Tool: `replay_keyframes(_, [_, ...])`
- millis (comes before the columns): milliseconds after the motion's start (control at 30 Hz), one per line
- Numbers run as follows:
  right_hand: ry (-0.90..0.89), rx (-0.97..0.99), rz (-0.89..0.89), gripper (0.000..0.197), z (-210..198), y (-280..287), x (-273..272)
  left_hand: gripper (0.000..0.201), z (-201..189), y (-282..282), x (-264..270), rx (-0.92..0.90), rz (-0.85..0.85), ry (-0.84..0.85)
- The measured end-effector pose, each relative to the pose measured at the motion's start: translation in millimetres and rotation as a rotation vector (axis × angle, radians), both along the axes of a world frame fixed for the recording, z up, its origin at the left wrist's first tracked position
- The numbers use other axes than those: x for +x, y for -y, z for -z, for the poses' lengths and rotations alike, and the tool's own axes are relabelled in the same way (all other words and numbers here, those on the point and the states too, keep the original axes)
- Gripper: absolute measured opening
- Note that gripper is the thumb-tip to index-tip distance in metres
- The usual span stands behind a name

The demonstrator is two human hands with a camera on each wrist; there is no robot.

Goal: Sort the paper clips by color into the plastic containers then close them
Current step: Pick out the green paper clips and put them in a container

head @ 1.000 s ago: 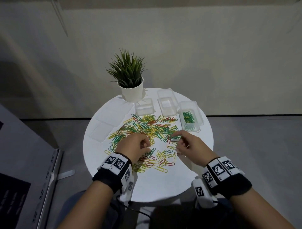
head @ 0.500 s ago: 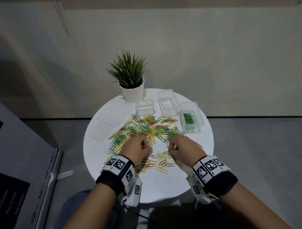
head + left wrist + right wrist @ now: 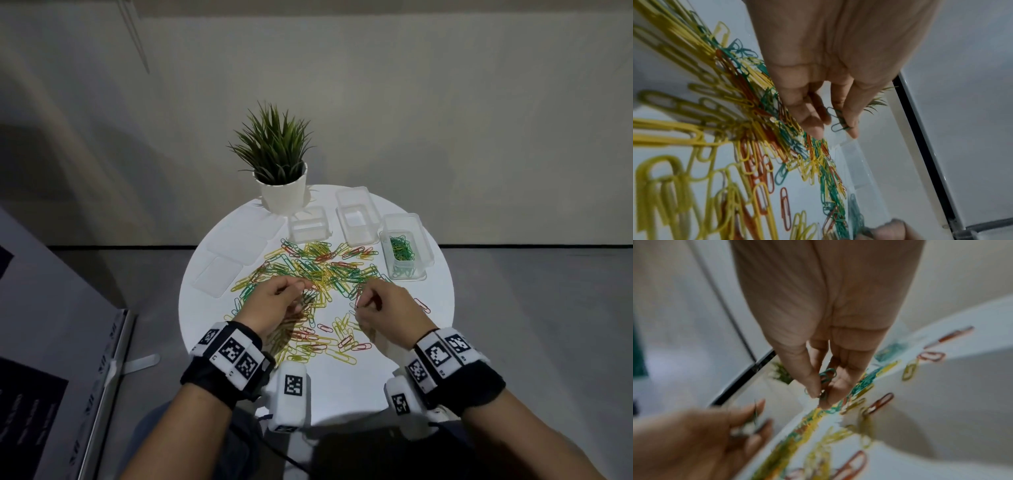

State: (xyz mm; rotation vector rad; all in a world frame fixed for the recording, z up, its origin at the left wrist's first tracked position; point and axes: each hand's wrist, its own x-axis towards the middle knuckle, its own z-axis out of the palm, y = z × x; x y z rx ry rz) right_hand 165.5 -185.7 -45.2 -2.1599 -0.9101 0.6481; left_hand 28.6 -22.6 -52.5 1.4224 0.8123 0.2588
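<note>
From the head camera, a round white counter (image 3: 394, 383) carries a loose heap of green, yellow and red wire paper clips (image 3: 318, 274) spread across its middle. Three clear plastic containers stand open along the far edge: the right-hand container (image 3: 424, 250) holds only green clips, the middle container (image 3: 356, 219) and the left container (image 3: 308, 226) look bare. Flat clear lids (image 3: 236, 253) lie to the left, near a white potted plant (image 3: 281, 171). The left hand (image 3: 274, 305) and right hand (image 3: 383, 308) hover low over the heap, fingers curled.

The left wrist camera shows thumb and forefinger pinching a couple of dark green clips (image 3: 838, 120) just above the pile.

The right wrist camera, blurred, shows the fingers (image 3: 809, 382) pressed together on a small bunch of green clips (image 3: 826, 374).

The heap is tangled, so a linked yellow or red clip could ride along into the green container, and thin clips held by fingertips alone could slip out on the way.
</note>
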Motion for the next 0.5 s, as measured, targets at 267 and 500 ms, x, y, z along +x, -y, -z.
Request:
replay_keyframes(267, [-0.937, 0.563, 0.424, 0.013, 4.8, 14.9, -7.5, 0.029, -2.8, -0.9, -1.1, -0.148, -0.143, 0.036])
replay_keyframes(500, [-1.095, 0.617, 0.385, 0.024, 12.2, 11.2, -13.9, 0.023, 4.9, 4.4, -4.1, 0.725, 0.355, -0.505])
